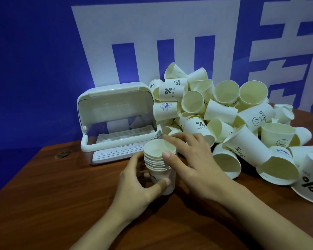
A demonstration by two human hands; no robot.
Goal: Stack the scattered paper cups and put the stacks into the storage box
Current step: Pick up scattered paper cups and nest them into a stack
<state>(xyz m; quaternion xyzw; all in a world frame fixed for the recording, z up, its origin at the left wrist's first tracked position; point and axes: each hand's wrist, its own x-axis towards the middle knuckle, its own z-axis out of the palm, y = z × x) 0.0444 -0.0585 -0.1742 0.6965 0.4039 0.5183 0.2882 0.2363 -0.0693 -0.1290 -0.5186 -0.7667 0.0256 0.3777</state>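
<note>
Paper cup stack (159, 165) upright, ribbed rims; left hand (139, 184) grips

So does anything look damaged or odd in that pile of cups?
Yes. One paper cup at the far right of the pile looks crumpled, its rim bent out of round. Otherwise the cups simply lie tumbled, and the storage box stands open.
</note>
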